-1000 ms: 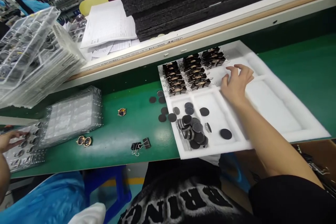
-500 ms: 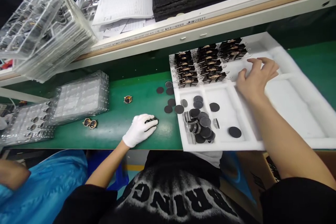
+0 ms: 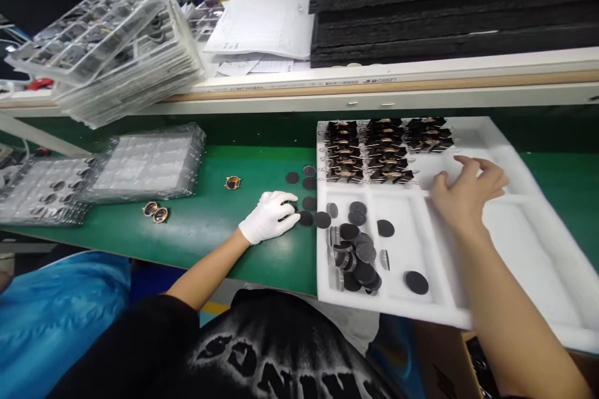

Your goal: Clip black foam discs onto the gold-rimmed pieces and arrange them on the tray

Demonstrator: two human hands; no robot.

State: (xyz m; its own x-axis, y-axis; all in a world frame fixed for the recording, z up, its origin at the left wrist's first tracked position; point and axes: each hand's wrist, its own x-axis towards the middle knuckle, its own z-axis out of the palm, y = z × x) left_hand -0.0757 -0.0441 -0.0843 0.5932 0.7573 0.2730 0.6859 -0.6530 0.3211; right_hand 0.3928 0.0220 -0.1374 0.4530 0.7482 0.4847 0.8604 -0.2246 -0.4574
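Note:
My left hand (image 3: 270, 218), in a white glove, rests low over the green bench with its fingers curled round a small dark piece, mostly hidden. Black discs (image 3: 322, 220) lie just beyond its fingertips, beside the white foam tray (image 3: 449, 315). My bare right hand (image 3: 468, 190) hovers over the tray's right part, fingers bent and apart, nothing visible in them. To its left, black binder clips (image 3: 386, 148) stand in rows, with gold-coloured pieces between them. A pile of dark discs (image 3: 365, 252) fills the tray's near left compartment.
Gold-rimmed watch cases (image 3: 233, 182) lie on the bench to the left. Clear plastic trays (image 3: 145, 165) are stacked beyond them. On the shelf stand more plastic trays (image 3: 121, 43), papers (image 3: 264, 22) and black foam sheets (image 3: 449, 12). A person in blue (image 3: 65, 318) sits at left.
The view has tilted up and turned. My left hand has moved right and away from me, closer to the loose black discs. My right hand stays over the tray, fingers still apart.

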